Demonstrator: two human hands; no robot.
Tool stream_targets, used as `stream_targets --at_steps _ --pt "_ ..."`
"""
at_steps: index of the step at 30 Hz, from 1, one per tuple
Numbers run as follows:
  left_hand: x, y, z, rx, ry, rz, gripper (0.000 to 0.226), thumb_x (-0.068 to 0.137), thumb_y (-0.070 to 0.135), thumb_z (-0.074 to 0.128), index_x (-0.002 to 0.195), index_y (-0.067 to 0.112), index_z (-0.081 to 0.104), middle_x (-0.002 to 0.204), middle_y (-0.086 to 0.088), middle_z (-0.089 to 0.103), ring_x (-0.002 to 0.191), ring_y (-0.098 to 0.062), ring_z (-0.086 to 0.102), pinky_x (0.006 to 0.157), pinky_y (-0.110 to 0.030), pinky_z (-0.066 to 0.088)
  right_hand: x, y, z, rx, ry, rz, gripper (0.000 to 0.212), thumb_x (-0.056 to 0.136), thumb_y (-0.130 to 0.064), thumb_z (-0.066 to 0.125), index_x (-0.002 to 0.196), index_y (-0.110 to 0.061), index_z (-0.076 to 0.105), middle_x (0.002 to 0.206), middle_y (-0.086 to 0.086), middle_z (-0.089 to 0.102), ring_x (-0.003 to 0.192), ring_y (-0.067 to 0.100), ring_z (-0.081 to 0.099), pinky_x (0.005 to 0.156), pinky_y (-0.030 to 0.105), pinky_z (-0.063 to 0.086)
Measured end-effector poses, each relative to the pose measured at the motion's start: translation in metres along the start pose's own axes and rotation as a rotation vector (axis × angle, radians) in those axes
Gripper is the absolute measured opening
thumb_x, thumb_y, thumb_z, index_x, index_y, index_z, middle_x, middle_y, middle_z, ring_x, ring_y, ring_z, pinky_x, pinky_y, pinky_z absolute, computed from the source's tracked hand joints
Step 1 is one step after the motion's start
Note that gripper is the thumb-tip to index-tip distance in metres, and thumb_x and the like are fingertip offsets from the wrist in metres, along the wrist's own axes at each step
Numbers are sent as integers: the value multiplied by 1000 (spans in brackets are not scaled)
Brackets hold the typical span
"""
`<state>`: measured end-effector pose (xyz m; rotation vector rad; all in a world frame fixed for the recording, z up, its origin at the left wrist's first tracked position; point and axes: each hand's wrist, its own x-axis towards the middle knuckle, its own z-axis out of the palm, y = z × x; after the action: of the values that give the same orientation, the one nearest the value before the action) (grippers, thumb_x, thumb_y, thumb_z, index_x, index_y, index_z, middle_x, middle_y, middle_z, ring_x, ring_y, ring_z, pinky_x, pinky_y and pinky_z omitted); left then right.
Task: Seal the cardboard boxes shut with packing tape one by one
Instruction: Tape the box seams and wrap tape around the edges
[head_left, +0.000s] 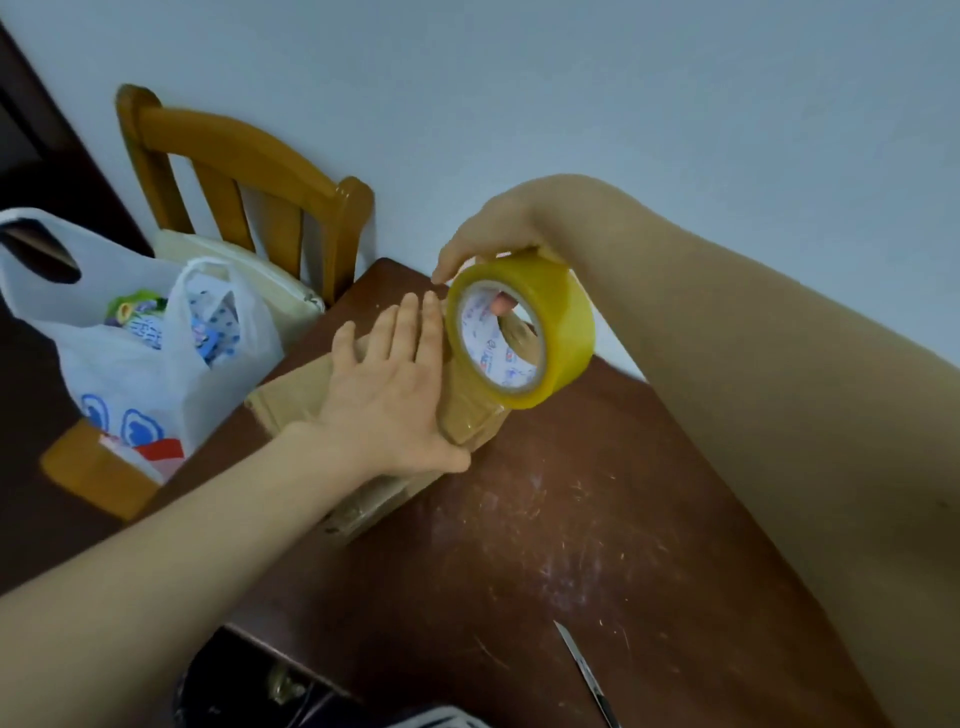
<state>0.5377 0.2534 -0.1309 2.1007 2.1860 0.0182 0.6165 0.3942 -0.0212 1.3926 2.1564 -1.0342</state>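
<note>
The fingers of the left hand lie straight and close together, flat on top of the cardboard box. They press on it and grasp nothing. The right hand comes in from above with its fingers curled round the tape roll, and we see one fingertip through the roll's core. The roll is yellowish, stands on edge and is held just over the right side of the box, close beside the left fingertips. From the roll a strip of tape runs down onto the box's top, where it looks glossy and a little wrinkled.

The box lies flat on a dark brown table, whose scratched surface spreads out to the right of the box and toward us. Well apart from the box, on the near part of the table, lies a thin blade; we cannot tell what tool it belongs to. Just left of the box a white plastic bag with blue print sits on a wooden chair, with a cream bag behind it. Beyond the box rises a pale wall.
</note>
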Motion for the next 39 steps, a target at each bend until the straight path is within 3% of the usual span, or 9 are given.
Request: stream_targets --at_steps 3,5,12,18,23,29,32,36,39 --pt "13 -19 -3 -46 -27 18 142 49 79 52 146 8 -23 160 -6 -2 146 -22 5 115 -49 15 -13 10 -2 388 183 14 56 74 -45 77 115 -10 61 108 12 68 98 27 67 87 43 55" --pt "20 -26 -6 -77 -57 11 143 51 76 60 146 9 -24 160 -5 -1 146 -22 6 116 -48 14 -17 15 5 640 245 -27 67 70 -43 81 123 -8 57 109 12 68 94 27 68 83 43 57" --pt "30 -35 -10 -110 -85 5 140 51 71 66 149 16 -16 158 -3 9 143 -24 15 111 -50 20 -28 30 46 1108 243 -233 39 85 -40 69 78 -1 66 57 12 63 49 23 59 53 29 51" --pt "41 -47 -21 -161 -156 -25 135 58 61 74 150 23 -18 159 -2 11 143 -26 17 109 -56 23 -56 38 55 884 317 -208 42 86 -32 68 55 -4 62 52 13 62 41 21 57 49 30 53" --pt "42 -42 -29 -159 -216 17 136 53 65 70 151 23 -15 158 -1 12 142 -25 19 110 -50 24 -71 61 62 938 219 -224 28 87 -19 60 66 -2 65 58 14 67 45 22 61 48 26 53" --pt "45 -39 -33 -714 -346 1 145 32 56 65 153 26 -7 144 3 35 122 -9 36 91 -9 30 -70 74 47 969 275 -399 34 84 -32 68 58 -12 75 66 12 72 57 21 69 50 26 53" --pt "44 -48 -19 -762 -407 -63 144 30 56 67 154 27 0 153 0 29 134 -16 33 103 -22 27 -54 77 59 989 241 -406 32 85 -22 66 56 -10 73 64 13 70 56 22 66 54 27 54" --pt "50 -72 -19 -880 -541 -137 126 36 51 77 149 30 26 142 -3 48 126 -26 49 107 -44 39 -23 62 68 1038 273 -475 32 89 -30 62 68 -8 71 66 13 69 60 23 66 60 30 54" --pt "57 -82 -15 -545 -327 -234 105 69 51 76 152 20 21 155 -3 28 139 -23 32 114 -38 26 10 45 68 1075 340 -430 36 92 -35 60 72 -6 65 63 10 69 57 20 65 58 29 55"
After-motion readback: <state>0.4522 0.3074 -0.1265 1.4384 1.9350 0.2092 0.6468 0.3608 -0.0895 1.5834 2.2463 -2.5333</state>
